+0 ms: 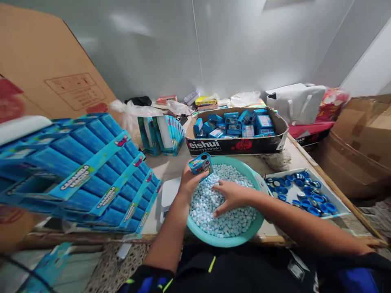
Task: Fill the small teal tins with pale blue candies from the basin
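Note:
My left hand (190, 179) holds a small blue printed box (200, 164) with a dark round hole in its top face, over the back left rim of a turquoise basin (226, 243). Light blue and white candies (235, 221) fill the basin. My right hand (230, 196) rests on the candies near the middle, its fingers spread and curving down, nothing gripped between them. Part of a white flat device (169, 193) shows left of the basin, beside my left forearm.
Stacked blue display trays (91, 171) stand at the left. Behind the basin, a black cardboard carton (220, 147) holds several small blue boxes. A white tray (342, 211) with blue caps lies right. Large brown boxes (363, 142) flank the table, and folded blue cards (166, 136) stand at its back.

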`<control>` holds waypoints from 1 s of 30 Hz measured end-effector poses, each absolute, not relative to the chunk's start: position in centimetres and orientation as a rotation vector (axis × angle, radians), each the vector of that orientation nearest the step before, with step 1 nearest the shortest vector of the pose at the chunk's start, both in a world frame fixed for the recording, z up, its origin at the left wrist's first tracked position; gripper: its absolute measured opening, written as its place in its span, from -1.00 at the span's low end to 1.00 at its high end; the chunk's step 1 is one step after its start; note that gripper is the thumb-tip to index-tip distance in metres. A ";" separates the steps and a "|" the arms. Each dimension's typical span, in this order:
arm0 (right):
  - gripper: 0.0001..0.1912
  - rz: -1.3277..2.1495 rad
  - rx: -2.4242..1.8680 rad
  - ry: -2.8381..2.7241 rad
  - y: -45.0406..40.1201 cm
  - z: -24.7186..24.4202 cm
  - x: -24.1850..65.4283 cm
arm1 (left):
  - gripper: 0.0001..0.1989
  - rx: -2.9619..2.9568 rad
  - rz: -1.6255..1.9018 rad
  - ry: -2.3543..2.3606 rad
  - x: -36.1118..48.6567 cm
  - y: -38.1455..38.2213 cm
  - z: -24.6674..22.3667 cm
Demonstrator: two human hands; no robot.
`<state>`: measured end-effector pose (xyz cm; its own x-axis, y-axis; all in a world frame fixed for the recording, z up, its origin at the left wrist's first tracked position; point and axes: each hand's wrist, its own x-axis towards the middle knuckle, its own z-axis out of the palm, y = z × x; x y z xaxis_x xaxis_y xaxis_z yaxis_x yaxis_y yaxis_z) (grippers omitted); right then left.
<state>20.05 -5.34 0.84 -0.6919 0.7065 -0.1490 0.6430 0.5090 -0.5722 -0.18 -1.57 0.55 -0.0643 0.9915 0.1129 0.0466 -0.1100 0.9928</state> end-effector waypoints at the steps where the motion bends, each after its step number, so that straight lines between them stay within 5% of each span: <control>1: 0.06 0.934 -1.151 -2.653 -5.7 0.9 19.9 | -0.44 1.287 1.302 1.205 -0.2 -1.4 0.4; 11: -0.15 1.070 -1.246 -2.503 -6.7 0.6 18.3 | -0.37 1.315 1.244 1.158 0.4 -2.3 0.1; 19: -0.70 1.007 -1.223 -2.245 -6.8 1.3 18.9 | -0.41 1.354 1.146 1.150 0.3 -2.7 0.6; 26: -0.90 1.077 -1.042 -1.742 -5.1 4.8 20.2 | -0.44 1.540 1.036 1.116 0.4 -3.2 0.7; 30: -0.81 1.192 -0.886 -1.459 -2.5 5.2 19.2 | -0.53 1.722 0.885 1.203 0.5 -3.6 1.4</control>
